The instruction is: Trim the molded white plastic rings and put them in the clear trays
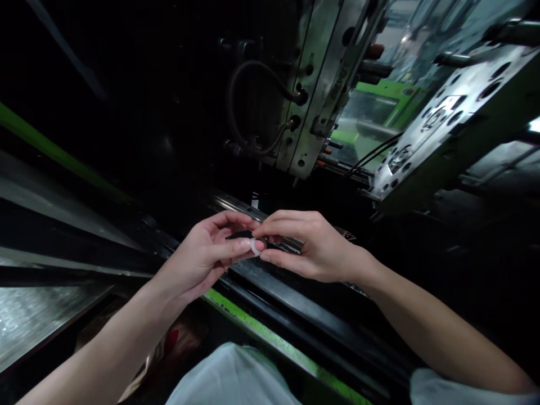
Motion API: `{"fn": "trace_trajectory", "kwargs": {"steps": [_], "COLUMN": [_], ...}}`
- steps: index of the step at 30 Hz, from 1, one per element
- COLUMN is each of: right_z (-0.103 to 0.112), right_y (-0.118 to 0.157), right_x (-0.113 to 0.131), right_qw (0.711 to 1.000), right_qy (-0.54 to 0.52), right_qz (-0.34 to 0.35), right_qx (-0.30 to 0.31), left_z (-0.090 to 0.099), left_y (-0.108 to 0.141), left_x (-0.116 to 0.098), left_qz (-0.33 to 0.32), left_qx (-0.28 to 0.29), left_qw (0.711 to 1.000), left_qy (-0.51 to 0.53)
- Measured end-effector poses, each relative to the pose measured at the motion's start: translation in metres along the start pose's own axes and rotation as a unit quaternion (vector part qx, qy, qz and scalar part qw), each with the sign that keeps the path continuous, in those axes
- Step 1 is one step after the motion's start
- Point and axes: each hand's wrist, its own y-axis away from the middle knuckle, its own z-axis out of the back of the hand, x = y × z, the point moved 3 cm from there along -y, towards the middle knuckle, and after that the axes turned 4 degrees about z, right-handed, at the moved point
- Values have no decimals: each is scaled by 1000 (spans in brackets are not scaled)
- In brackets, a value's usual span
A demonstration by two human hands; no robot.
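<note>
A small white ring-shaped part sits between my two hands at the middle of the head view. My left hand grips its left side, with the thumb pressed on it and the fingers curled behind. From the right, my right hand pinches at the same part with thumb and forefinger. Something dark shows between the fingers, too unclear to name. Both hands are held above a metal rail.
Beyond my hands stands a steel mould half with a looped hose. The facing mould half with holes and pins is at right. A green machine edge runs below my arms. A metal surface lies lower left.
</note>
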Motion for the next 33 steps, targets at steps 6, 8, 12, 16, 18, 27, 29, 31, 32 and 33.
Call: {"fn": "trace_trajectory", "kwargs": {"steps": [6, 8, 12, 16, 18, 27, 29, 31, 32, 33], "right_z": [0, -3, -5, -5, -7, -38, -43, -40, -36, -28], "right_y": [-2, -2, 0, -1, -2, -7, -9, -12, -14, -17], "right_x": [4, 3, 4, 12, 18, 35, 43, 47, 46, 40], "right_qw": [999, 998, 994, 992, 988, 964, 967, 975, 980, 985], "right_qy": [1, -3, 15, 50, 78, 155, 139, 105, 83, 62], "right_qz": [31, 31, 53, 84, 112, 196, 196, 178, 162, 135], "right_qx": [-25, -49, -90, -86, -75, -89, -86, -79, -80, -90], "left_z": [1, 0, -7, -15, -16, -7, -3, 2, 5, 8], "left_y": [-3, -3, -1, 9, 16, 53, 66, 82, 89, 94], "left_x": [-5, -6, -4, 0, 4, 11, 13, 12, 9, 5], "left_qz": [44, 54, 53, 20, 7, 17, 27, 25, 11, -9], "left_qx": [16, 28, 17, -20, -29, -101, -104, -111, -118, -123], "left_qw": [999, 998, 998, 998, 995, 983, 982, 986, 989, 991], "left_qy": [6, 8, 13, 64, 97, 155, 157, 125, 87, 44]}}
